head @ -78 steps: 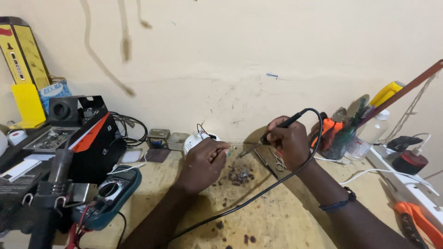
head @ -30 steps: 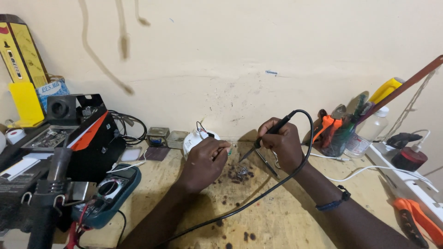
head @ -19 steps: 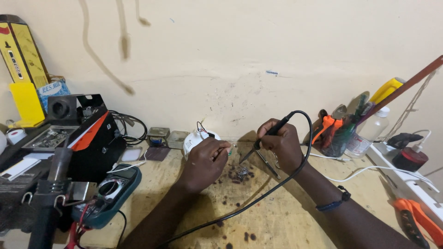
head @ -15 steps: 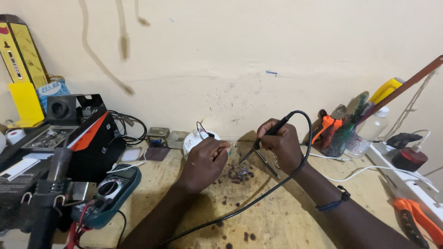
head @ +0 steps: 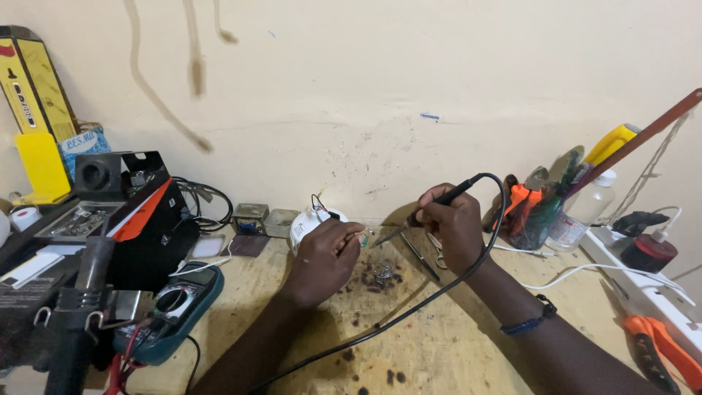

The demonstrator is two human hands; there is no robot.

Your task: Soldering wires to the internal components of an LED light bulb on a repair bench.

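Right hand (head: 455, 228) grips soldering iron (head: 431, 208) pen-style, tip angled down for reach | left hand (head: 327, 257) pinches what looks like a small green board (head: 363, 240) steady, near workbench (head: 453, 351) back edge | white round lamp (head: 307, 222) behind | multimeter (head: 172, 311) at left edge

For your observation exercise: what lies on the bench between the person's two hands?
In the head view, between the left hand and the right hand lies a small tangle of wire on burn-spotted wood, with the soldering iron tip reaching across above it.
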